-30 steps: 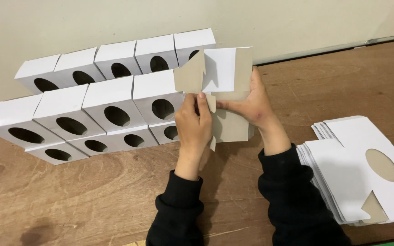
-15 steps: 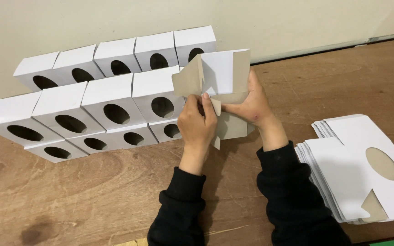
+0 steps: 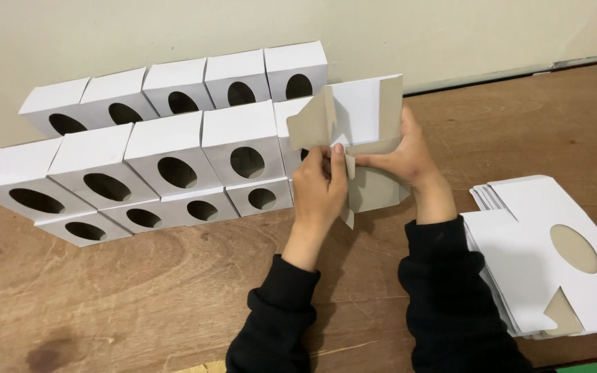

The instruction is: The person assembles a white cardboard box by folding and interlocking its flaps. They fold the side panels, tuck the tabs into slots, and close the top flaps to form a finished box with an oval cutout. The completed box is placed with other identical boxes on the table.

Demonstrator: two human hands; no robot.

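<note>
Wooden tabletop (image 3: 139, 297), mid back edge: left hand (image 3: 319, 186) and right hand (image 3: 405, 155) both clamped on half-folded box (image 3: 364, 117); crease flaps squarely, likely neater; flat blanks (image 3: 533, 262) at right edge

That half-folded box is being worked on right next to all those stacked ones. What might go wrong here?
1. The half-folded box, held in the left hand and right hand, sits right beside the stacked white boxes; a nudge might topple them.
2. Its grey flaps stick out loosely and might crease if pressed askew.
3. The pile of flat blanks lies close to the right sleeve, which might push it off the table edge.
</note>
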